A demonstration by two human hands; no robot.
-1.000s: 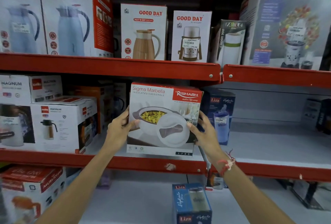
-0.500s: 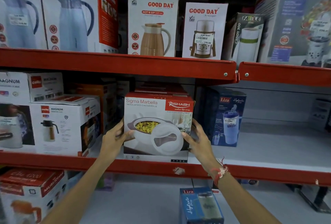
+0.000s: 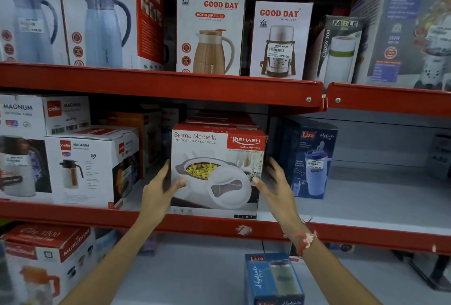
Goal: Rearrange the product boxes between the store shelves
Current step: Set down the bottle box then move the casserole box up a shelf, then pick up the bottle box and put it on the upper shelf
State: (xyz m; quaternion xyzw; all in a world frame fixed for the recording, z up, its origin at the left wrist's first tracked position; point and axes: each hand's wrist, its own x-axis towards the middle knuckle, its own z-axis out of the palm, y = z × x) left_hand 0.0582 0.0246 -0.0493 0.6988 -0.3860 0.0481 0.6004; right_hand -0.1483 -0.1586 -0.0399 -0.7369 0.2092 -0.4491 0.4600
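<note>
A white and red Sigma Marbella casserole box [image 3: 217, 156] stands upright on the middle shelf [image 3: 195, 225], in front of a similar red-topped box. My left hand [image 3: 158, 190] cups its left edge, thumb on the front face. My right hand [image 3: 275, 187] is at the box's right side with fingers spread and a gap to the box; only the thumb tip meets the edge. Both hands are motion-blurred.
Cello Magnum flask boxes [image 3: 90, 165] stand left of the casserole box and a blue Liza bottle box [image 3: 310, 158] to its right. Good Day jug boxes [image 3: 210, 34] line the top shelf. Another Liza box [image 3: 273, 280] sits on the lower shelf under my right arm.
The casserole box has gone from held up in front of the shelf to resting on the middle shelf, pushed further in. My right hand's fingers have spread off its side.
</note>
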